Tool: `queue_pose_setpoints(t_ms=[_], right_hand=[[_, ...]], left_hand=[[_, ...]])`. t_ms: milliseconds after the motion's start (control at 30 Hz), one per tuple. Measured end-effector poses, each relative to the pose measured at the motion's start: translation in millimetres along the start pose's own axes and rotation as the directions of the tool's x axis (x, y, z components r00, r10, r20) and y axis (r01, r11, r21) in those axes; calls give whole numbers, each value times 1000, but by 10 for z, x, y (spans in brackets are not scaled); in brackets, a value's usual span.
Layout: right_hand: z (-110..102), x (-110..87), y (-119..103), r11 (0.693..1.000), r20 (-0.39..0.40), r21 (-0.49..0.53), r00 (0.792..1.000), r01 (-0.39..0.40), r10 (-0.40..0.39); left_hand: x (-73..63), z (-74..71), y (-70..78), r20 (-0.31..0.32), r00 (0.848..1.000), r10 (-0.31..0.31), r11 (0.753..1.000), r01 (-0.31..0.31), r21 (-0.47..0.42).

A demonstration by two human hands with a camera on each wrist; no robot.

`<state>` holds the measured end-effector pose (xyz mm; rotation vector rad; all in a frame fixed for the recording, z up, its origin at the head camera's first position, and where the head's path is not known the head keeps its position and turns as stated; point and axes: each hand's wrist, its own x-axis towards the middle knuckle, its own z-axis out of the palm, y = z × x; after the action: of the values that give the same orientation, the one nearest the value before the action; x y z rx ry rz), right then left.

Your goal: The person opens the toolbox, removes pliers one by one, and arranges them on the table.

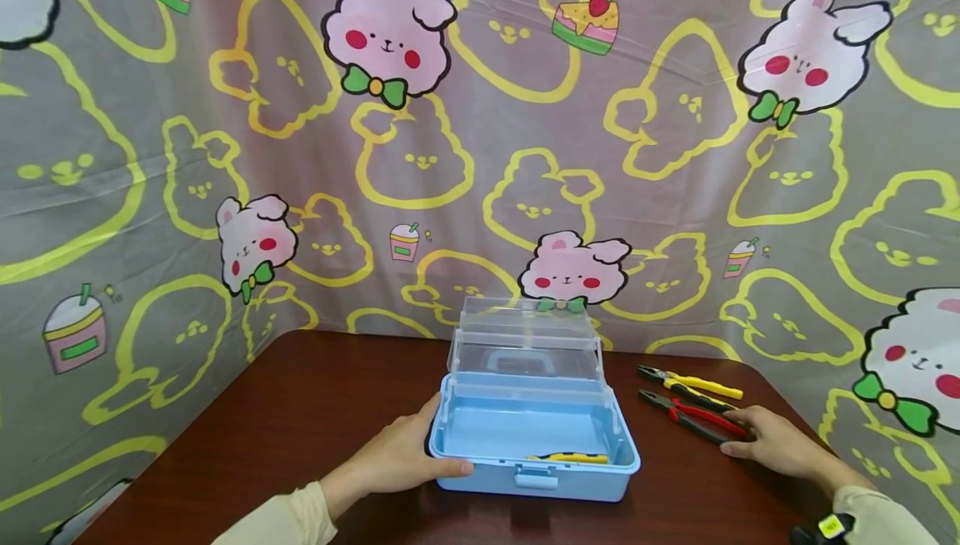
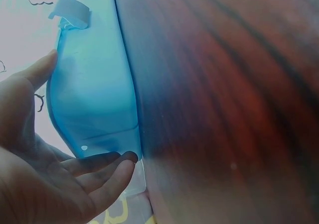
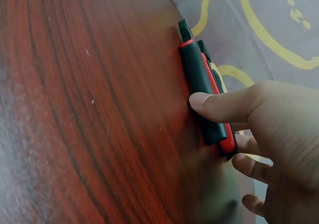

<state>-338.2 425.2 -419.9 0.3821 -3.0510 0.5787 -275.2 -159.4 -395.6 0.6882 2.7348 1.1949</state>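
A light blue toolbox (image 1: 536, 478) stands on the table with its clear lid raised. My left hand (image 1: 405, 451) grips its left side, the thumb on the front rim and the fingers along the side wall; the left wrist view shows this hand (image 2: 60, 179) at the box's corner. Inside the box, a yellow-and-black tool (image 1: 573, 458) lies by the front wall, partly hidden. To the right, my right hand (image 1: 780, 445) pinches the handles of red-and-black pliers (image 1: 690, 418). In the right wrist view, the thumb presses the black handle (image 3: 204, 84) and fingers sit on the far side.
Yellow-and-black pliers (image 1: 697, 387) lie just behind the red-and-black ones. A patterned curtain (image 1: 480, 153) surrounds the back and sides of the dark wooden table (image 1: 300, 387). The transparent lid (image 1: 528, 345) rises behind the box, near the curtain.
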Motion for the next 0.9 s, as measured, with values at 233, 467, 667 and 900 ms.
queue_pose_setpoints(t_ms=[233, 467, 667, 900], right_hand=[[-51, -20, -121, 1000, -51, -11, 998, 30, -30], [-108, 16, -291, 999, -50, 11, 998, 33, -32], [-152, 19, -426, 996, -57, 21, 995, 85, -84], [-197, 17, -657, 984, -88, 19, 981, 175, -173]], left_hand=[[3, -4, 22, -2, 1000, 0, 1000, 0, 1], [-6, 0, 18, -1, 1000, 10, 1000, -10, -3], [0, 7, 6, 0, 1000, 10, 1000, -10, -2], [2, 10, 16, -3, 1000, 9, 1000, -9, -5]])
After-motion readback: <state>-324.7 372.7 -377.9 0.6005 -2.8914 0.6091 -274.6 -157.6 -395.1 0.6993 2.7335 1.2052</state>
